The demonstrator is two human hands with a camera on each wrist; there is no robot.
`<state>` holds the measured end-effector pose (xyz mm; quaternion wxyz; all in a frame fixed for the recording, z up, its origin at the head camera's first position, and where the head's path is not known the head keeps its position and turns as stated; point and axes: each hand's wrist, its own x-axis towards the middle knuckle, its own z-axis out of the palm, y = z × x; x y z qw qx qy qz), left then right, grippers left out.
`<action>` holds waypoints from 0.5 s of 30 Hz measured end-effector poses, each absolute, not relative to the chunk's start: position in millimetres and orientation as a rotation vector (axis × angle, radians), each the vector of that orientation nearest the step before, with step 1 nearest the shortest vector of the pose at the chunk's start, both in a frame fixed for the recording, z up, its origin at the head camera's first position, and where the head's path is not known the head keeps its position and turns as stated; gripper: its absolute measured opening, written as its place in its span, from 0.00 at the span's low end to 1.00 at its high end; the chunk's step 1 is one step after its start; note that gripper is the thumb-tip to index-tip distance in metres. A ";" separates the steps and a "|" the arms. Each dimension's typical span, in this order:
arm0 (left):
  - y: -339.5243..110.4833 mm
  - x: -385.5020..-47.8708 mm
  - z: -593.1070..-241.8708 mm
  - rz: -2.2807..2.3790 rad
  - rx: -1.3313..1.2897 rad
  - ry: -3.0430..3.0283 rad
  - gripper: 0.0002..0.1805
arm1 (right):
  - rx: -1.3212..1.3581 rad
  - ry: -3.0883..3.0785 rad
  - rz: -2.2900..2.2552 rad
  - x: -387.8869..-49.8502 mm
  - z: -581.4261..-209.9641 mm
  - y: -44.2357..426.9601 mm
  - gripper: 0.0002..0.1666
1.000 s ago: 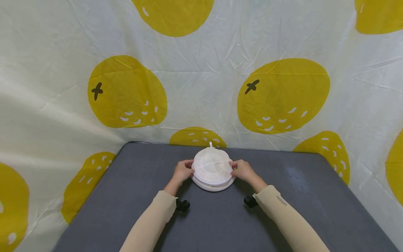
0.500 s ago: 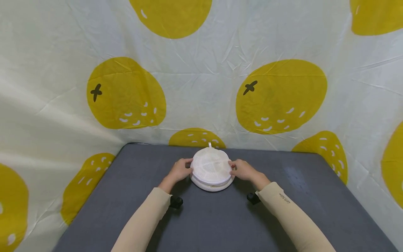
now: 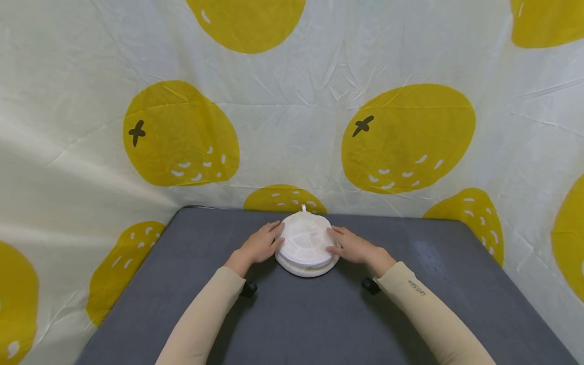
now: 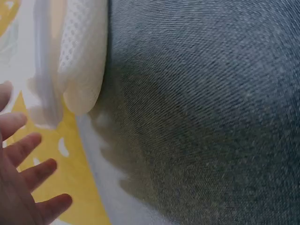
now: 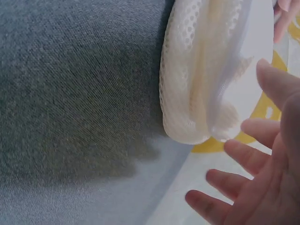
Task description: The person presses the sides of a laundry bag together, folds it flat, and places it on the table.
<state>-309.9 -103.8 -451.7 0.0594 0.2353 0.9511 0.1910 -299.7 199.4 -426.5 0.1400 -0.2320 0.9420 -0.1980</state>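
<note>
A round white mesh bag (image 3: 304,241) with a small loop at its far edge lies on the dark grey table. My left hand (image 3: 259,245) is at its left side, fingers spread and extended; in the left wrist view the left hand (image 4: 23,183) shows its fingers apart beside the bag (image 4: 84,61). On the other side is my right hand (image 3: 356,246), its fingertips over the bag's right edge. The right wrist view shows the right hand (image 5: 262,164) with spread fingers near the bag's layered mesh rim (image 5: 183,84). Neither hand grips the bag; exact contact is unclear.
Behind the table (image 3: 292,314) hangs a white cloth (image 3: 292,142) with yellow fruit shapes, also covering the left and right sides. Black wrist devices sit beneath both sleeves.
Both hands have loosened from the bag's sides and their fingers have straightened and spread. The forearms have moved slightly outward, while the bag has stayed nearly in place.
</note>
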 end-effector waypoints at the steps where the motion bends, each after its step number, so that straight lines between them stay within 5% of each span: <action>1: -102.1 -310.3 -451.4 0.552 0.732 2.880 0.31 | -0.683 2.721 -0.574 -300.1 -427.5 199.1 0.43; 15: -82.1 -321.1 -456.3 0.396 0.784 2.881 0.34 | -0.927 2.777 -0.557 -311.6 -443.9 183.5 0.45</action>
